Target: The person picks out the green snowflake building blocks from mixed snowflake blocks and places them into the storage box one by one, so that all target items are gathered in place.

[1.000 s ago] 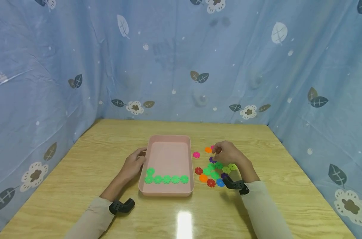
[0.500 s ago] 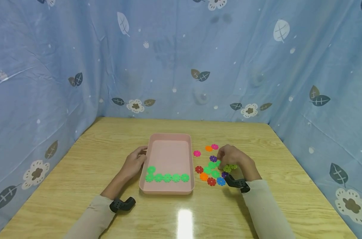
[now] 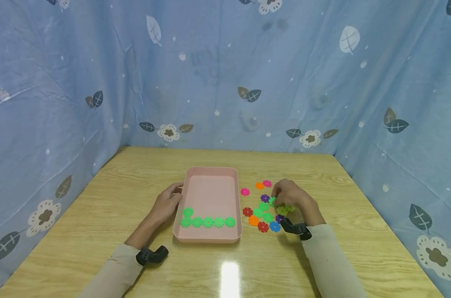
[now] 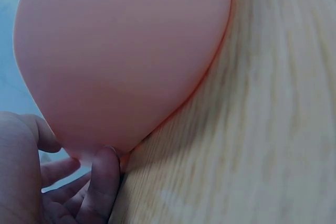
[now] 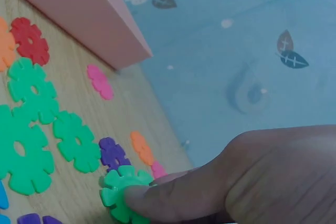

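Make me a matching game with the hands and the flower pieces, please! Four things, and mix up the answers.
1. Left hand
2. Right hand
3. Tray
4. Blue piece

A. Pale pink, with green pieces inside
B. Pinches a green piece
C. Lies on the table beside a red piece
D. At the side of the thing that holds the row of flowers

Right pairs: 1-D, 2-B, 3-A, 4-C
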